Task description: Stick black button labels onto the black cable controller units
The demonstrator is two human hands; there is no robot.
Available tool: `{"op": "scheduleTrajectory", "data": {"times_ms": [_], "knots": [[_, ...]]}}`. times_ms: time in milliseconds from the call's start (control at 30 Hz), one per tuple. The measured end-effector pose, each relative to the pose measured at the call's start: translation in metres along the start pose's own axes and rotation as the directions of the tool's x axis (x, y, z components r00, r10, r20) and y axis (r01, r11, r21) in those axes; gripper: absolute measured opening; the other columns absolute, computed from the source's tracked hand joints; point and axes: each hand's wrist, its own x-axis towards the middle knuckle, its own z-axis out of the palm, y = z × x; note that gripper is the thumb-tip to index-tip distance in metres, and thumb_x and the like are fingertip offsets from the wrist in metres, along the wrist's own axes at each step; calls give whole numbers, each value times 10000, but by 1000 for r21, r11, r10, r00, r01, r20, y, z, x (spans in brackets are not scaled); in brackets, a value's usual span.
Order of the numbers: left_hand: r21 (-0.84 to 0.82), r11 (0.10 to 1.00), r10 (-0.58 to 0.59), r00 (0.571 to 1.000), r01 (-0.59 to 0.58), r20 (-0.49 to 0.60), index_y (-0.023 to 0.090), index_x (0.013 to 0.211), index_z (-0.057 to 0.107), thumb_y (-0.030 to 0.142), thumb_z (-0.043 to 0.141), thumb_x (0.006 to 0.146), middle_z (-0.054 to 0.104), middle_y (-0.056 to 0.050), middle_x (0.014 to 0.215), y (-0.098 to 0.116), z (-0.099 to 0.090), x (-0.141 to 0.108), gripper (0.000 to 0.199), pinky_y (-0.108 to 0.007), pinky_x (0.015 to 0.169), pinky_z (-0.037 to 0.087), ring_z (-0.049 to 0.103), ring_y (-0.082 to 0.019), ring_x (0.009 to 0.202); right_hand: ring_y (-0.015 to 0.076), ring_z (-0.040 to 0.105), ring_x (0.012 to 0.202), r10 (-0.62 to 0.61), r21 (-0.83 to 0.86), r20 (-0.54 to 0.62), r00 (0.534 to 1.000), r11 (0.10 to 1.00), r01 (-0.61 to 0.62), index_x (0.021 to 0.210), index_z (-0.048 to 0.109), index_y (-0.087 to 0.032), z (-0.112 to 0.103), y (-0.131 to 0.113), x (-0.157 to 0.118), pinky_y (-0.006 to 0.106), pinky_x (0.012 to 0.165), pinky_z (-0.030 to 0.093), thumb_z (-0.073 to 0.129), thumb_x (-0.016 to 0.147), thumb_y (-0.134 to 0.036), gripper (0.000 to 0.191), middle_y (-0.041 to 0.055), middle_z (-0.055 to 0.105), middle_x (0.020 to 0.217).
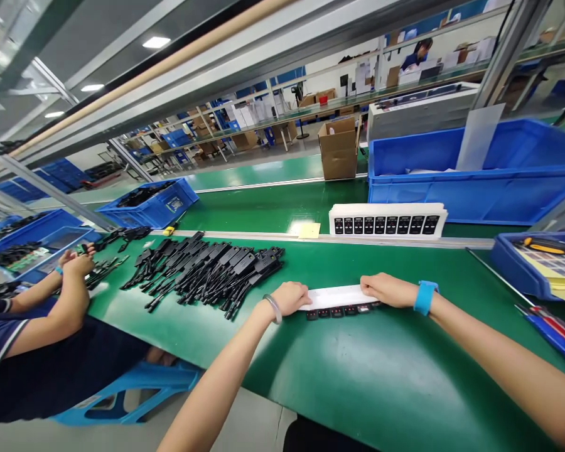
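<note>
White strip held low over green desk, left hand and right hand clamped on its ends

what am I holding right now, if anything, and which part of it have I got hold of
A long white strip, held by its two ends: your left hand has the left end, your right hand the right.

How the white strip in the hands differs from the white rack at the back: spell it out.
The white strip is gripped near its ends by the left hand and right hand; the white rack stands untouched. Dark pieces show along the strip's lower edge, while the rack's front shows nine black units. Both are long and white.
</note>
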Motion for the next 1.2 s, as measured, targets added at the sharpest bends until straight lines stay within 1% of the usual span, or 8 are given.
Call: {"op": "scheduleTrajectory", "data": {"times_ms": [100, 300, 567, 700, 833, 900, 1000, 1200], "knots": [[-15, 999, -30, 999, 30, -17, 131, 814, 623, 280, 513, 878, 648, -102, 855, -1, 3, 4, 196, -298, 750, 424, 609, -229, 842, 204, 558, 699, 9, 2, -2, 1000, 1000, -9, 766, 499, -218, 1, 3, 3, 274, 594, 342, 373, 887, -200, 176, 49, 595, 711], [-114, 993, 7, 996, 3, 94, 183, 739, 656, 274, 707, 705, 639, 12, 769, -28, -14, -14, 110, -187, 607, 398, 597, -124, 676, 205, 552, 691, -28, 57, 14, 999, 998, 28, 750, 473, -228, 0, 8, -4, 274, 590, 347, 387, 873, -236, 150, 34, 588, 705], [-218, 968, -145, 986, 124, -84, 175, 598, 527, 383, 638, 768, 543, -13, 655, -45, 11, -18, 291, -251, 656, 384, 532, -169, 698, 205, 523, 659, -51, 140, 2, 999, 989, 50, 756, 469, -222, 1, 10, -7, 296, 595, 342, 404, 811, -183, 93, 44, 591, 721], [-392, 918, -137, 978, 65, -158, 173, 642, 536, 458, 640, 753, 546, -22, 714, -52, 17, -25, 323, -282, 723, 419, 527, -175, 755, 210, 528, 693, -65, 211, -37, 997, 975, 71, 778, 492, -216, 2, 10, -12, 317, 634, 370, 429, 778, -191, 68, 49, 603, 750], [-638, 768, -68, 982, -59, -174, 159, 893, 611, 511, 681, 695, 631, -47, 835, -65, 15, -48, 409, -296, 734, 471, 584, -171, 775, 202, 557, 778, -80, 334, -103, 991, 936, 110, 906, 512, -197, 3, 12, -23, 323, 701, 435, 416, 788, -285, 176, 60, 605, 849], [-738, 662, -51, 974, -133, -221, 160, 1056, 587, 526, 664, 719, 659, -97, 979, -69, 14, -57, 504, -331, 819, 474, 609, -205, 903, 191, 560, 785, -52, 469, -161, 986, 875, 123, 927, 505, -182, 3, 14, -30, 313, 701, 452, 443, 792, -365, 236, 62, 590, 862], [-824, 510, -93, 937, -245, -336, 179, 1237, 486, 563, 566, 801, 644, -130, 1120, -67, 15, -61, 586, -366, 941, 415, 567, -239, 1079, 159, 540, 719, 50, 727, -245, 968, 670, 149, 859, 523, -181, 1, 15, -42, 287, 660, 437, 585, 757, -439, 284, 28, 570, 796], [-912, 262, -190, 909, -317, -371, 179, 1397, 227, 412, 787, 640, 682, -56, 880, -38, 17, -32, 971, -342, 783, 488, 643, -207, 829, 153, 569, 671, 317, 937, -224, 922, 331, 113, 810, 574, -193, -6, 15, -66, 295, 641, 457, 736, 638, -472, 365, 9, 606, 776]]}}
